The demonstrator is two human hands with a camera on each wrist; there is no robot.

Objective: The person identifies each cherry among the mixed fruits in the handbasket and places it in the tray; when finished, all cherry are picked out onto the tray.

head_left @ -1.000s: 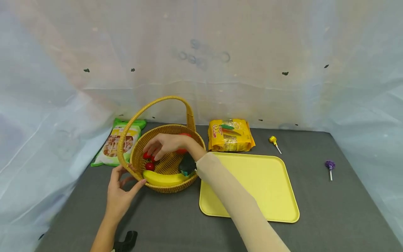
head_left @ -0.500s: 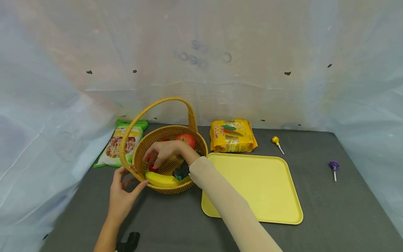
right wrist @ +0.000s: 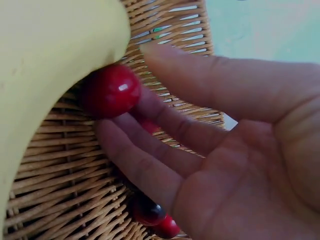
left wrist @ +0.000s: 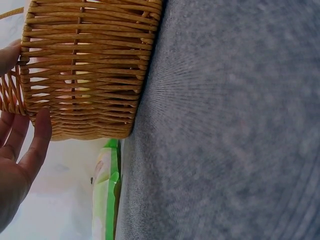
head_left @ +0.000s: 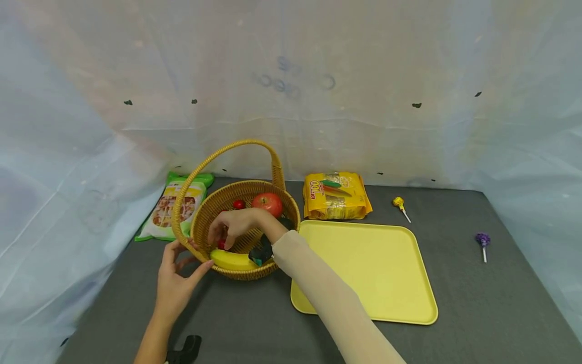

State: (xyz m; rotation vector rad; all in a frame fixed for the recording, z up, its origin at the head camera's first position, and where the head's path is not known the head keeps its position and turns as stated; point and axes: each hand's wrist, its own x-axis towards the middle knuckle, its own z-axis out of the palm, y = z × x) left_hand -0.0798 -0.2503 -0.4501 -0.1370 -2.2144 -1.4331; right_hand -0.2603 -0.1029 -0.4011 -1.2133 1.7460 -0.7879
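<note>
A wicker basket [head_left: 245, 275] with a tall handle holds a banana [head_left: 233, 260], a red apple [head_left: 268, 203] and several small glossy red fruits. My left hand [head_left: 176, 283] grips its near-left rim, thumb on the rim and fingers at the handle's base. Inside the basket, my right hand [head_left: 236, 225] reaches down beside the banana. In the right wrist view, my fingertips touch one small red fruit [right wrist: 111, 92] next to the banana, while the thumb stands apart from it. More red fruits [right wrist: 148, 210] lie below the fingers. Another small red fruit [head_left: 238, 204] lies near the apple.
A yellow tray [head_left: 364, 268] lies right of the basket, partly under my right sleeve. Behind it is a yellow snack bag [head_left: 336, 196]. A green-and-white bag [head_left: 175, 207] sits left of the basket. Yellow [head_left: 400, 206] and purple [head_left: 483, 243] lollipops lie far right.
My right hand has moved a little nearer to the banana and lower in the basket, bringing the apple and a red fruit behind it into view. My left hand keeps its grip on the rim.
</note>
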